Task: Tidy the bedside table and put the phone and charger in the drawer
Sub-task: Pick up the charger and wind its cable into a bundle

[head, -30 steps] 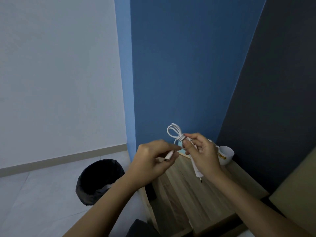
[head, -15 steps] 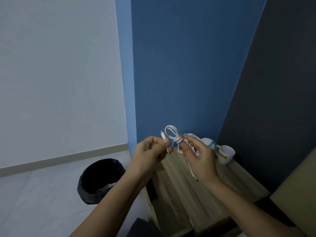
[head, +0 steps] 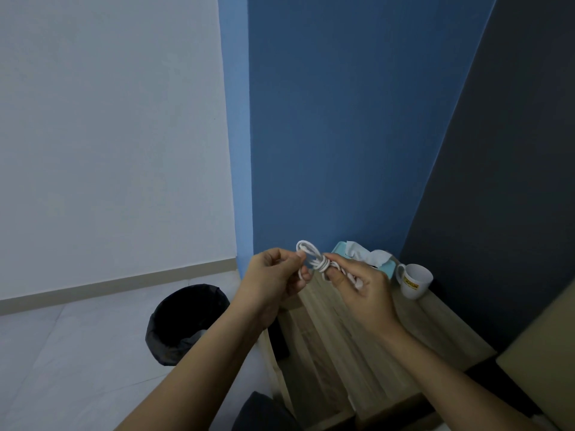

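Observation:
Both my hands hold a white charger cable (head: pixel 315 259), coiled into a small bundle, in the air above the back of the wooden bedside table (head: pixel 367 346). My left hand (head: pixel 273 278) pinches the loose end of the cable at the coil's left side. My right hand (head: pixel 357 290) grips the wound bundle, and most of the charger body is hidden inside its fingers. No phone is in view. The table's drawer is not visible as open.
A teal tissue box (head: pixel 364 255) with a tissue sticking out stands at the table's back edge against the blue wall. A white mug (head: pixel 415 279) is at the back right corner. A black bin (head: pixel 186 321) sits on the floor to the left.
The plug that hung below my right hand is now tucked into it. My left hand has brought the cable's end up around the coil and moved close beside it.

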